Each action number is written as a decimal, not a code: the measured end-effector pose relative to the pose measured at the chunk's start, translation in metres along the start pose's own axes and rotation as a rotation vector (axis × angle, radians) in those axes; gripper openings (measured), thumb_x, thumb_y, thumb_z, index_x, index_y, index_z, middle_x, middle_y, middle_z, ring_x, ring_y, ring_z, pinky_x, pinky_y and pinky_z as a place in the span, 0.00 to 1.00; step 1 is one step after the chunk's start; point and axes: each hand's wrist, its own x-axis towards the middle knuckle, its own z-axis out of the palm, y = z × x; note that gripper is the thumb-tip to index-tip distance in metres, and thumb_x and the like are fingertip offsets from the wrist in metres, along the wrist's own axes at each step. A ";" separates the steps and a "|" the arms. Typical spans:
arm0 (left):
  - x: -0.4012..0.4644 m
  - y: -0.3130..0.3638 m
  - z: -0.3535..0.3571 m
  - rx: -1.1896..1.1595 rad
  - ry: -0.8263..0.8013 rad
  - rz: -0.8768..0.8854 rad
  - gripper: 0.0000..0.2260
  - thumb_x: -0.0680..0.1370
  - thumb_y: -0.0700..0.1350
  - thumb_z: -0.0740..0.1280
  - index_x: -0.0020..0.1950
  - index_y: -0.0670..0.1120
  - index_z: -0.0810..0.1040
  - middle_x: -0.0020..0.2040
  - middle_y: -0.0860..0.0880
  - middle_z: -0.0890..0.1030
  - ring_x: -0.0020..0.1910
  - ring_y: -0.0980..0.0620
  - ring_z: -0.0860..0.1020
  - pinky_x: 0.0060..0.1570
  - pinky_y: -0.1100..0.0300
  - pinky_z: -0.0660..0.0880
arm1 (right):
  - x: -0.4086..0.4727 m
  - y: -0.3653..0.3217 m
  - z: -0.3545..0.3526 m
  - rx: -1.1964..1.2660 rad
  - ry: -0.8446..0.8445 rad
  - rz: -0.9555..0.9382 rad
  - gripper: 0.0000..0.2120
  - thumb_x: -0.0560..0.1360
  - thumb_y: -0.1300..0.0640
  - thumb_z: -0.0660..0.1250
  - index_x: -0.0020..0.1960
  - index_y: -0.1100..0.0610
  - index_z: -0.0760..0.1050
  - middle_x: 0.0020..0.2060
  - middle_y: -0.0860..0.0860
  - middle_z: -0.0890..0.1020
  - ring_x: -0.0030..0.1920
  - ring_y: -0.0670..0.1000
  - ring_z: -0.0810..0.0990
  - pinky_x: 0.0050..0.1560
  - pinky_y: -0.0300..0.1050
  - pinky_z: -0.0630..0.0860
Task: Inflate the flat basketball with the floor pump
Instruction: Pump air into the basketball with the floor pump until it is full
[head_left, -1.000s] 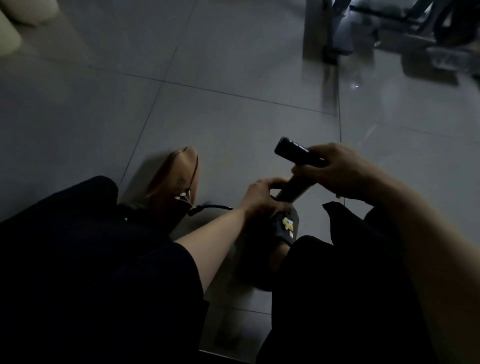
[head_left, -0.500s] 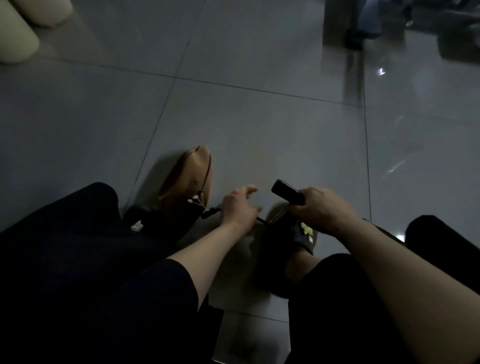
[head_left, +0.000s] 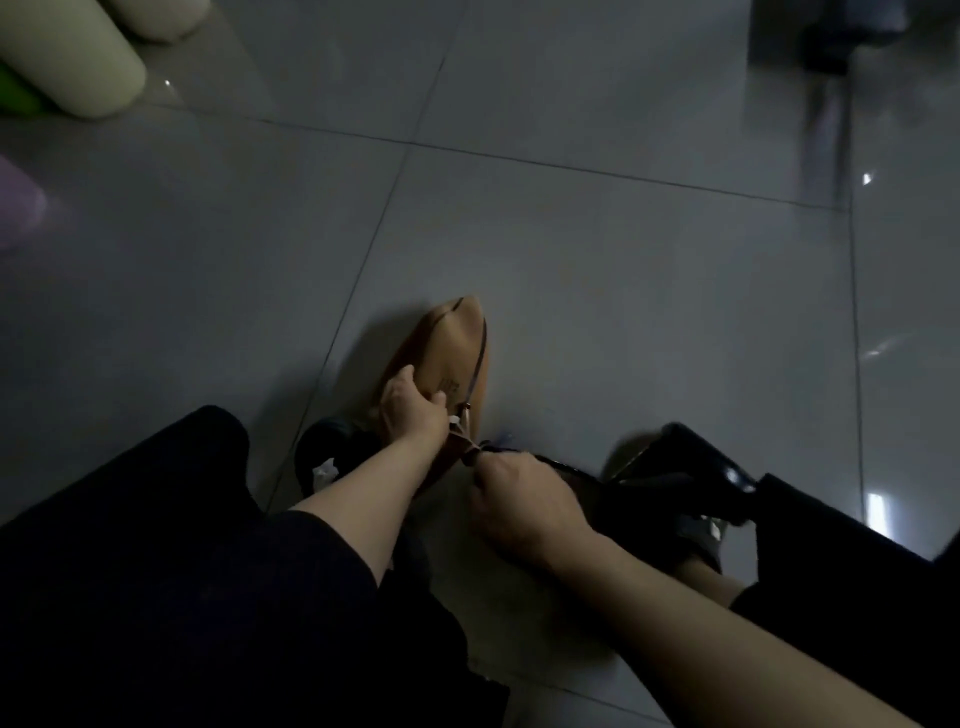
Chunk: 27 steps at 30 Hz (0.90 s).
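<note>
The flat basketball (head_left: 452, 348), orange-brown and folded in on itself, stands on edge on the grey floor tiles between my knees. My left hand (head_left: 410, 410) grips its near side. My right hand (head_left: 514, 499) is closed on the end of the pump's thin black hose (head_left: 566, 474), right at the ball's lower edge. The floor pump (head_left: 701, 462) lies to the right, its black handle pointing up and right, its lower part hidden behind my right leg.
My dark-clothed legs fill the bottom left and right. A dark slipper (head_left: 332, 457) sits behind the ball on the left. Pale cylinders (head_left: 78, 67) lie at the top left. A furniture leg (head_left: 826, 57) stands at the top right.
My left hand moved from the pump to the ball and took hold of it. My right hand let go of the pump handle and closed on the hose end at the ball.
</note>
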 end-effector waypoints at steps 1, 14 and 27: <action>0.003 -0.003 0.002 0.003 -0.017 0.005 0.24 0.78 0.42 0.65 0.73 0.44 0.62 0.71 0.43 0.65 0.70 0.43 0.63 0.67 0.51 0.61 | 0.015 0.013 0.010 0.047 -0.031 0.109 0.08 0.80 0.54 0.58 0.54 0.55 0.73 0.52 0.52 0.77 0.52 0.53 0.76 0.51 0.49 0.75; 0.033 -0.034 0.021 0.040 0.079 0.193 0.20 0.74 0.53 0.69 0.62 0.44 0.74 0.57 0.45 0.74 0.58 0.48 0.72 0.57 0.53 0.71 | 0.133 0.036 0.047 0.200 0.360 0.261 0.14 0.81 0.51 0.54 0.48 0.59 0.74 0.44 0.57 0.79 0.44 0.58 0.77 0.40 0.49 0.70; 0.039 -0.036 0.027 0.078 0.136 0.206 0.13 0.73 0.50 0.70 0.55 0.46 0.78 0.54 0.48 0.78 0.54 0.49 0.76 0.52 0.56 0.71 | 0.130 0.027 0.057 0.273 0.220 0.429 0.12 0.81 0.54 0.53 0.45 0.57 0.72 0.42 0.54 0.74 0.47 0.57 0.77 0.43 0.48 0.70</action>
